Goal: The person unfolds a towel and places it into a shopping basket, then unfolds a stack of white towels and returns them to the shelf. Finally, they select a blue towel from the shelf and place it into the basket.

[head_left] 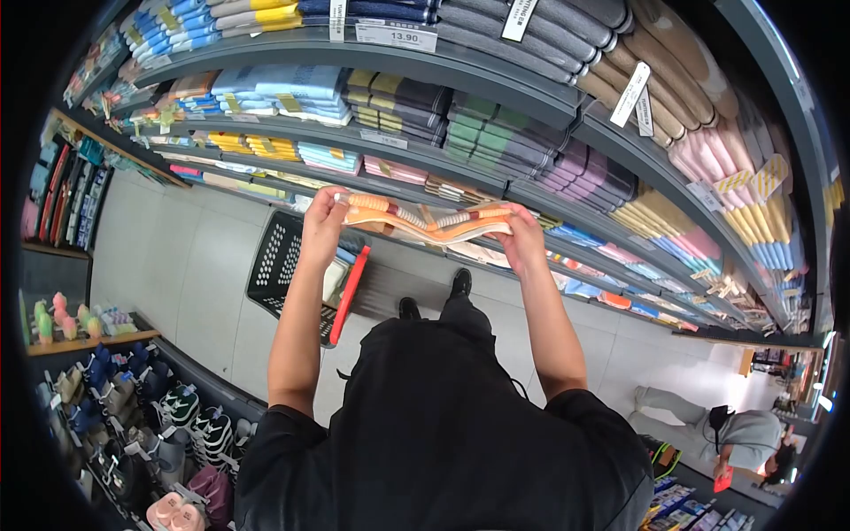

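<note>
Between my two hands, in front of the shelves, stretches an orange, white and dark red striped towel (431,232). It is folded, and its middle sags and bunches a little. My left hand (324,215) pinches one end, with the fingers closed on it. The other end is gripped by my right hand (524,235), thumb and fingers pressed together. Right behind the towel are shelves of folded towels, including a green and grey checked stack (496,133) and a yellow and grey one (394,102).
A black shopping basket (273,265) with a red handle (351,296) stands on the floor to my left, with packaged items inside. Slippers (177,513) fill a rack at the lower left. Another person (735,434) in grey is at the right, holding something red.
</note>
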Available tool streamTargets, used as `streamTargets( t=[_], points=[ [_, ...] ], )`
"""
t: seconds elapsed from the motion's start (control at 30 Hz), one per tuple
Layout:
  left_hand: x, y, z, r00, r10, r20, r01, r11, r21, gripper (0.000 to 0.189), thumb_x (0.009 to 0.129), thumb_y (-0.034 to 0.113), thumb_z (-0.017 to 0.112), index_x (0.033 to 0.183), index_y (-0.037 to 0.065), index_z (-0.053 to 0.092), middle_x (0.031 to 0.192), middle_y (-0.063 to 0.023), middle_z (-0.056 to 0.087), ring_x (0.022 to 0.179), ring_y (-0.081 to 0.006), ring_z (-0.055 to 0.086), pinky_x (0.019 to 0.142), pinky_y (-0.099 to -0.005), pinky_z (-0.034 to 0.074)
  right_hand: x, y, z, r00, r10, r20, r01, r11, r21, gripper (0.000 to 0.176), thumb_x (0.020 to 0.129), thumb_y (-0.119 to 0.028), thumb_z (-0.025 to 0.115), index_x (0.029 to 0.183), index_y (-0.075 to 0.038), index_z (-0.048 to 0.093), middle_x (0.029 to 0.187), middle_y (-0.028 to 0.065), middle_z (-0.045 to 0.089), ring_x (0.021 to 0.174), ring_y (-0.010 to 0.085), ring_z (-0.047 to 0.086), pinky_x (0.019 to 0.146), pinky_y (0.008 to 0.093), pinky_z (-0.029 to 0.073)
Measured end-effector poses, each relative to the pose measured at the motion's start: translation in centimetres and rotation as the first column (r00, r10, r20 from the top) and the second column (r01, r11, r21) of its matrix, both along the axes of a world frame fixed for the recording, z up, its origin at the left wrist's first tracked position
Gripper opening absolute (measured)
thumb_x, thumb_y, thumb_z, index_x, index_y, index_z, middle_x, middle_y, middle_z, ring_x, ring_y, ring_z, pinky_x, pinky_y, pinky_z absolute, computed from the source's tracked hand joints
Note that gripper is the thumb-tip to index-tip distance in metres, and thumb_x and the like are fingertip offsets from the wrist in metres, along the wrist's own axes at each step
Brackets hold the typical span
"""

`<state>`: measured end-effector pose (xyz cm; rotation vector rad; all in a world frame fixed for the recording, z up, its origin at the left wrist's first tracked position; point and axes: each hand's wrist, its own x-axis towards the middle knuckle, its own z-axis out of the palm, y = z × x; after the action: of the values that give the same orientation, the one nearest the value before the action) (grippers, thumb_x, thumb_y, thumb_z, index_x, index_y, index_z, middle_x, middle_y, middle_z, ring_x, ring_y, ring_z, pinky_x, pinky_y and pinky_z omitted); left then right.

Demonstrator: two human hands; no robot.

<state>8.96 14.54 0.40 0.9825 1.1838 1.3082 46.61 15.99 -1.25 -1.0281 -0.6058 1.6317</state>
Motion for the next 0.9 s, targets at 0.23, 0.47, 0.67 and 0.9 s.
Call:
streamTargets(
  t=[0.23,0.47,0.67,0.9],
  points=[
    [-0.5,-0.5,0.4,0.993,-0.045,-0.108,0.047,0.999,0.009,0.025,0.089,-0.004,0.053,0.112,0.004,0.060,0.088,0.0015,0.060,0.070,-0.0015,0.048,0.059,-0.0177,0.037,0.2,-0.5,-0.7,0.997,-0.030,0.073,0.029,1.000,0.005,0.016,0.097,-0.003,0.051,0.111,-0.001,0.057,0.114,0.0162,0.062,0.105,0.0295,0.064,0.088,0.0454,0.058],
    [-1.0,-0.9,-0.8,0.997,-0.011,0.071,0.022,0.988,-0.156,0.013,0.092,-0.002,0.053,0.102,0.000,0.062,0.107,-0.0080,0.065,0.084,-0.0115,0.061,0.074,-0.0241,0.049,-0.1,-1.0,-2.0,0.996,-0.075,0.038,0.075,0.997,-0.007,0.015,0.097,-0.002,0.052,0.111,-0.001,0.057,0.114,0.0152,0.062,0.105,0.0283,0.064,0.091,0.0453,0.057],
    [-1.7,-0.9,-1.5,0.969,0.085,0.230,-0.024,0.967,-0.255,0.015,0.093,-0.003,0.050,0.105,0.001,0.059,0.106,-0.0118,0.064,0.091,-0.0185,0.064,0.075,-0.0317,0.056,-0.4,-1.7,-0.8,0.994,-0.076,0.078,0.072,0.996,0.053,0.017,0.097,-0.002,0.055,0.113,-0.001,0.060,0.110,0.0119,0.064,0.099,0.0221,0.066,0.086,0.0377,0.057],
    [-1.0,-1.4,-0.4,0.948,0.132,0.288,-0.041,0.953,-0.301,0.009,0.093,0.004,0.056,0.102,0.001,0.058,0.095,-0.0101,0.063,0.088,-0.0194,0.065,0.073,-0.0328,0.058,0.3,-1.7,-1.4,0.992,-0.040,0.120,0.030,0.996,0.080,0.017,0.098,-0.005,0.056,0.113,-0.001,0.061,0.110,0.0111,0.064,0.101,0.0215,0.065,0.087,0.0370,0.057]
  ],
)
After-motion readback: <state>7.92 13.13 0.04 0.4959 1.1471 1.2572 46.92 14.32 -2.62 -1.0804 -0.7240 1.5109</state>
